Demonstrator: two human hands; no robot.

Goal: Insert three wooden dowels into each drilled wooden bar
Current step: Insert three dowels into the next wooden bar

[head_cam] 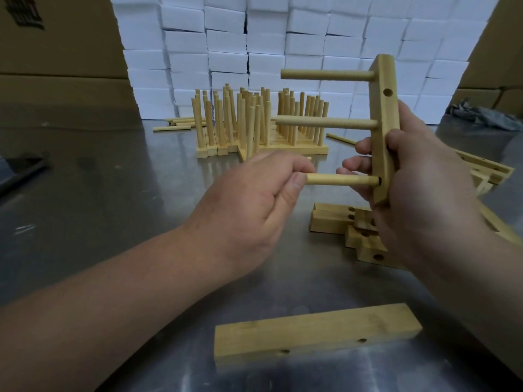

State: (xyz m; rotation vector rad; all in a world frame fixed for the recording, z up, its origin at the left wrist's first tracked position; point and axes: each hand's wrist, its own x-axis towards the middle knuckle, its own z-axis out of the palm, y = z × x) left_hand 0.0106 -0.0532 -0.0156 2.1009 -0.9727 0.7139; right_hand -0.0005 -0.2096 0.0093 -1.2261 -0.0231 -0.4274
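My right hand (418, 188) grips a drilled wooden bar (385, 108) held upright above the metal table. Two dowels stick out of it to the left: an upper dowel (325, 74) and a middle dowel (325, 123). My left hand (254, 199) pinches a third dowel (342, 180), whose right tip sits at the bar's lowest hole. An open hole shows on the bar's side face between the two upper dowels.
A loose drilled bar (314, 332) lies near the front edge of the metal table (113, 193). More empty bars (339, 222) are heaped at the right. Finished bars with upright dowels (254, 123) stand at the back, loose dowels (178, 123) beside them. White boxes (283, 38) are stacked behind.
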